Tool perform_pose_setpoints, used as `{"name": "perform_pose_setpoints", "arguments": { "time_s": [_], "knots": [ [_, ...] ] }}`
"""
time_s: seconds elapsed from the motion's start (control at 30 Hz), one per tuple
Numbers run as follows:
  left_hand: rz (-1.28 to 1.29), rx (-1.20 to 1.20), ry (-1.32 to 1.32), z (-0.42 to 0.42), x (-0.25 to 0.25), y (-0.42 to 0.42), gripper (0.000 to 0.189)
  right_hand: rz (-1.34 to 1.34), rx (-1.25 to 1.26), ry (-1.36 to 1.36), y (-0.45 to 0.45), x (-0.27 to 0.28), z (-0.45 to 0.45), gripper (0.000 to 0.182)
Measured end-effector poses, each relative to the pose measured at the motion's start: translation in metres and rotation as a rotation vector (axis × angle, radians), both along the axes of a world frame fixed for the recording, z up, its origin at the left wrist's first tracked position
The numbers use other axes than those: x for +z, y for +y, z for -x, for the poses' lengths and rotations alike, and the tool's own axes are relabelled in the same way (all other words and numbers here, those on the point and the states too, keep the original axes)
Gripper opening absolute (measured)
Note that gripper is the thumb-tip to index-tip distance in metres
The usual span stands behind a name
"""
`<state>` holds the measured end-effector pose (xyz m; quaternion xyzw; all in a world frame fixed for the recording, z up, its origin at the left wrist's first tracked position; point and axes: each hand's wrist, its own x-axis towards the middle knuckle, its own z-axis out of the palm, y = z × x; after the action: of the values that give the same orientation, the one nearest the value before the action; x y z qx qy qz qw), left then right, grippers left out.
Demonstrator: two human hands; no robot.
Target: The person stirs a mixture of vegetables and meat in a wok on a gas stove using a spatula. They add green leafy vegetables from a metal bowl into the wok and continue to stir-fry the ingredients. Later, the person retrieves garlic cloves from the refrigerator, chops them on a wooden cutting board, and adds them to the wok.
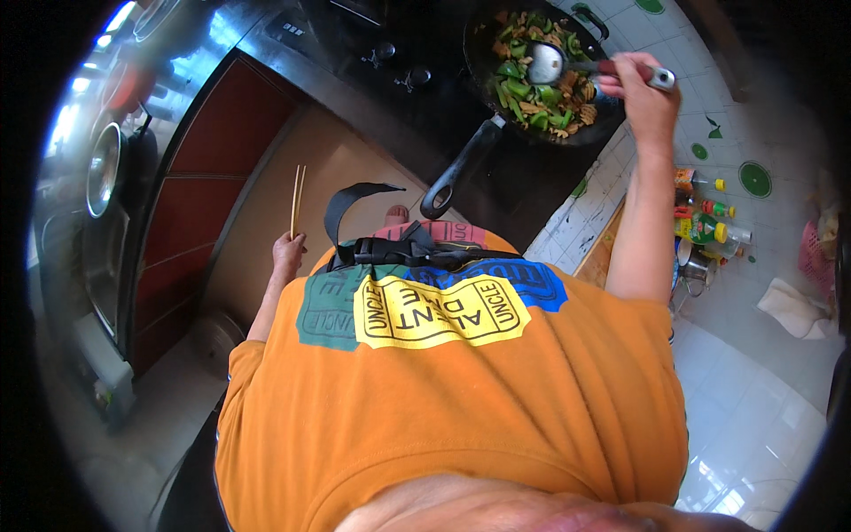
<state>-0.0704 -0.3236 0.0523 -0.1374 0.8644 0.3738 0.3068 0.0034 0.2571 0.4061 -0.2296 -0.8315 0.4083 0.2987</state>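
Observation:
My right hand grips the dark red handle of a metal ladle. The ladle's bowl rests among sliced green peppers and browned slices of food in a black wok. The wok sits on the dark stove, and its long black handle points back towards my body; that handle is not held. Low at my left side, my left hand is closed around a pair of light wooden chopsticks, tips away from me, well apart from the wok.
Stove knobs face me left of the wok. Red cabinet doors and a steel sink lie to the left, with a metal pan beyond. Several bottles stand by the tiled wall at right. A black strap hangs at my waist.

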Motion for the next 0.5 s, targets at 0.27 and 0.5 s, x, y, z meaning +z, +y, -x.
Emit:
{"name": "perform_pose_setpoints", "arguments": {
  "time_s": [0.27,0.5],
  "knots": [
    [0.051,-0.06,0.01,-0.002,0.009,-0.001,0.021,-0.251,-0.101,-0.042,0.046,0.039,-0.035,0.017],
    [0.015,-0.027,0.034,0.002,0.008,0.001,0.021,0.242,0.058,0.078,0.081,-0.027,-0.002,0.021]
  ]
}}
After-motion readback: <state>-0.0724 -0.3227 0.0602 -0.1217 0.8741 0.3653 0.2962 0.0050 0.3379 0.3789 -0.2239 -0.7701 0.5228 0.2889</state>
